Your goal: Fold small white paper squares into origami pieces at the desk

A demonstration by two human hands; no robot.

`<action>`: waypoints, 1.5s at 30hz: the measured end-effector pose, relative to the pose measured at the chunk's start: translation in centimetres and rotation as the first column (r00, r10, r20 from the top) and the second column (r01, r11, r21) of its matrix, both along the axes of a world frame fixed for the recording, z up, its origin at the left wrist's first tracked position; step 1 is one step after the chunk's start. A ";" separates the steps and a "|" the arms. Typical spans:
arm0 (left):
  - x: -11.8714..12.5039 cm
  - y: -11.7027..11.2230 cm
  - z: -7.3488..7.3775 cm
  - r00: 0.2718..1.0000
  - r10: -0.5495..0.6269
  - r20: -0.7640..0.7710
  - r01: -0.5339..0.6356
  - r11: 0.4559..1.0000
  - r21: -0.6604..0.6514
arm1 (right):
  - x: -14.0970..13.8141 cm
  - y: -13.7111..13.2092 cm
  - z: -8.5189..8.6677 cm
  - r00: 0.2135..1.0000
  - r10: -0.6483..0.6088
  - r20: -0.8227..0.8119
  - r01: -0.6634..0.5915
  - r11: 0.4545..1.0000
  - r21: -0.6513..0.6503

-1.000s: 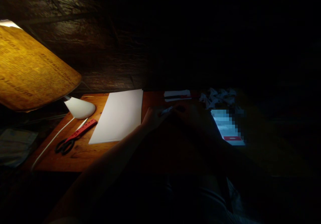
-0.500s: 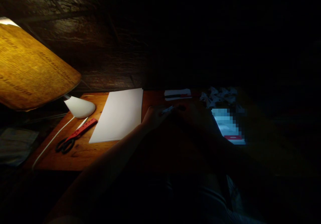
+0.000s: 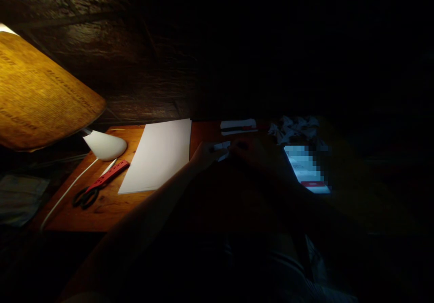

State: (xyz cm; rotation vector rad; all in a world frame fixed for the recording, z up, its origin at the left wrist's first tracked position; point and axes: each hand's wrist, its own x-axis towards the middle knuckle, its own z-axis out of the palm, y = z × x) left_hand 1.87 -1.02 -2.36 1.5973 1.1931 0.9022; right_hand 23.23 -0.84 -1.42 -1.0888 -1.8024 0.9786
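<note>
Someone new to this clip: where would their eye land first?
Probably on the glowing yellow lampshade at far left, then the white sheets right of the lamp base. Further right, a lit phone stands out of the dark. Between sheets and phone, in shadow, the left hand and right hand meet at a small white paper.

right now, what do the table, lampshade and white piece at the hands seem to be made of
Table: wood with a slight sheen, by its knots and orange-brown grain.
Lampshade: perhaps burlap-like fabric, matt; fine ribbed texture and lettering show, though printed paper is possible.
White piece: probably paper, matt, as it looks thin and folded; too dark to be sure.
</note>
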 end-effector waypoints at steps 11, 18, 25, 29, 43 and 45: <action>-0.1 0.1 -0.2 0.998 -0.061 0.022 0.061 0.998 -0.017 | -0.4 -0.5 0.2 1.000 -0.004 0.017 0.004 1.000 0.019; -0.1 -0.1 -0.1 0.995 -0.095 0.000 0.095 0.995 -0.008 | -0.4 -0.6 0.4 0.998 -0.020 0.066 0.020 1.000 0.003; 0.0 -0.3 0.0 0.992 -0.124 0.004 0.124 0.992 0.031 | -0.5 -0.7 0.4 0.997 -0.028 0.071 0.028 1.000 0.001; -0.1 -0.3 0.1 0.992 -0.123 -0.014 0.124 0.992 0.014 | -0.5 -0.6 0.2 0.996 -0.020 0.087 0.017 0.999 0.034; -0.5 0.1 -0.5 0.990 -0.140 0.015 0.140 0.990 0.026 | -0.3 -0.3 0.6 0.993 0.011 0.120 -0.015 0.999 0.033; -0.5 0.0 -0.4 0.988 -0.155 0.013 0.154 0.987 0.042 | -0.3 -0.3 0.7 0.994 0.017 0.109 -0.019 1.000 0.016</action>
